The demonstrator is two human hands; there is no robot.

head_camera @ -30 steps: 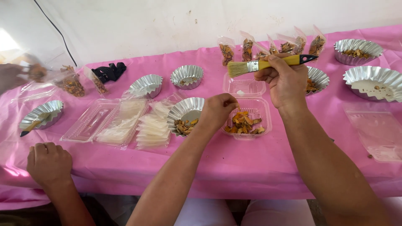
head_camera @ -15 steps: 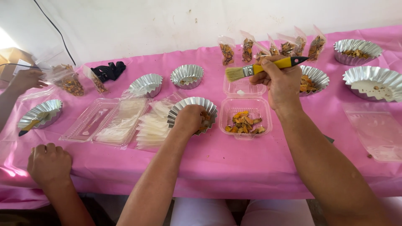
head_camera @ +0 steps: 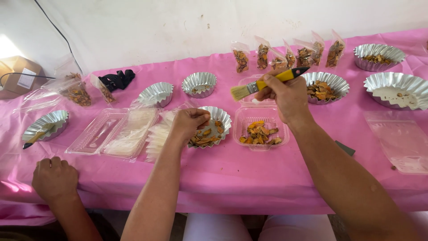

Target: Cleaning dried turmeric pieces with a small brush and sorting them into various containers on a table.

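My left hand [head_camera: 189,122] rests in a fluted foil tin [head_camera: 219,117] of orange dried pieces, its fingers curled on some of them. My right hand [head_camera: 287,94] is raised above the table and grips a yellow-handled paintbrush [head_camera: 263,83], bristles pointing left. Below the brush lies a clear plastic tray [head_camera: 259,129] with orange and yellow dried pieces. A stack of clear plastic bags [head_camera: 159,134] sits just left of the tin.
Another person's fist [head_camera: 54,177] rests at the table's near left edge. On the pink tablecloth [head_camera: 249,174] are several foil tins, an open clear clamshell box [head_camera: 113,132], filled pouches [head_camera: 285,56] at the back, and a flat clear bag [head_camera: 399,138] at right.
My left hand drew back from the clear tray to the foil tin and settled in it. The brush stayed raised. The other person's far hand left the view.
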